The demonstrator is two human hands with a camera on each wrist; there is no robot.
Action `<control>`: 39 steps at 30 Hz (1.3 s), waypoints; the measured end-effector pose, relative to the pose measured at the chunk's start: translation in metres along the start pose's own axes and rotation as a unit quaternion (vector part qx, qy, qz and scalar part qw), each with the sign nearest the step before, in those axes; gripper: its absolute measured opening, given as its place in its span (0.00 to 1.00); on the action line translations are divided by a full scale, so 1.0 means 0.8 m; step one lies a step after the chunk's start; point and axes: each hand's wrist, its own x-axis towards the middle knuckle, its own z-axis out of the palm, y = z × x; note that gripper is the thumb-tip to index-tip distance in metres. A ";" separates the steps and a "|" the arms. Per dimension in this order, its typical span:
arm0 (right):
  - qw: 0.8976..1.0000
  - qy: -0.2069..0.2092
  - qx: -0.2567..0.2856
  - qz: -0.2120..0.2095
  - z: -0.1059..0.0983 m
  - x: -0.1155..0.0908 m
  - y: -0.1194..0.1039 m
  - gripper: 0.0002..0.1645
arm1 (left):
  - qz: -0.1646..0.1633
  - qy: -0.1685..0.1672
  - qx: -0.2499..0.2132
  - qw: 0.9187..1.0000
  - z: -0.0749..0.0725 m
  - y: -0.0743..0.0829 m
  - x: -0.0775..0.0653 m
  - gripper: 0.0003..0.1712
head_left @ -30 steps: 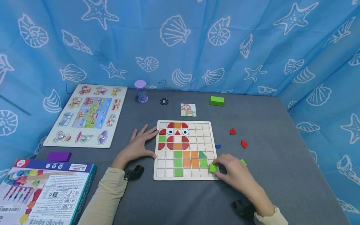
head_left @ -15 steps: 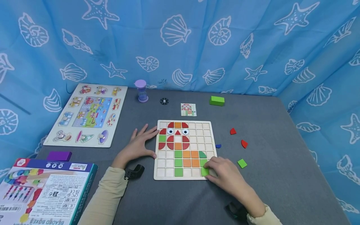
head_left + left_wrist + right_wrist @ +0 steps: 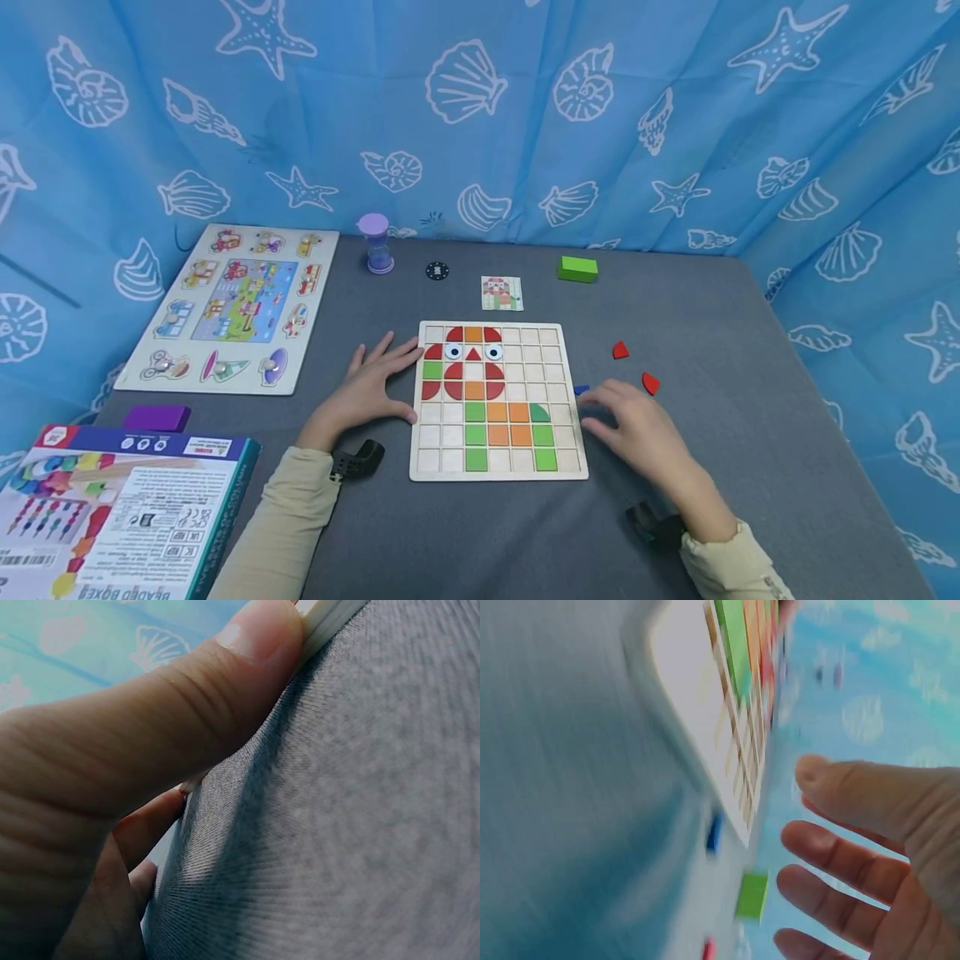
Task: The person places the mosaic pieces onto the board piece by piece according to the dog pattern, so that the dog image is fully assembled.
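My left hand [image 3: 366, 387] rests on the cloth at the left edge of a wooden grid board [image 3: 438, 460], fingers spread. In the left wrist view the thumb [image 3: 247, 645] touches the board's edge. Red, orange and green tiles and two eye tiles lie in its cells. A green square tile [image 3: 545, 459] sits in the bottom row. My right hand [image 3: 637, 429] hovers just off the board's right edge with nothing visible in its grasp. By its fingertips lies a blue piece [image 3: 581, 389], partly hidden. Two red pieces [image 3: 619, 350] lie farther right.
Behind the board lie a small pattern card [image 3: 501, 293], a black disc [image 3: 437, 271], a purple sand timer [image 3: 377, 244] and a green block [image 3: 577, 269]. At left are a picture peg puzzle [image 3: 315, 250], a purple block [image 3: 157, 417] and a box [image 3: 172, 500].
The right hand slid a green square tile into the bottom row, let go and moved right, off the board. It now covers where the loose green tile lay. The left hand stayed put.
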 end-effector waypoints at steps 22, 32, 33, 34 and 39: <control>0.991 -0.093 -0.043 0.091 -0.003 0.074 0.118 0.17 | 0.006 -0.001 -0.002 1.000 0.001 0.003 0.001 0.60; 0.991 -0.081 -0.034 0.098 0.001 0.084 0.078 0.17 | -0.003 -0.006 -0.001 1.000 -0.001 0.003 0.001 0.60; 0.992 -0.078 -0.029 0.095 0.003 0.087 0.069 0.17 | -0.002 -0.005 -0.002 1.000 -0.001 0.003 0.001 0.60; 0.993 -0.075 -0.024 0.091 0.005 0.090 0.059 0.17 | -0.003 -0.004 -0.001 1.000 -0.002 0.003 0.000 0.60; 0.995 -0.064 -0.002 0.075 0.019 0.110 0.013 0.16 | -0.003 -0.001 -0.002 1.000 -0.002 0.003 -0.001 0.60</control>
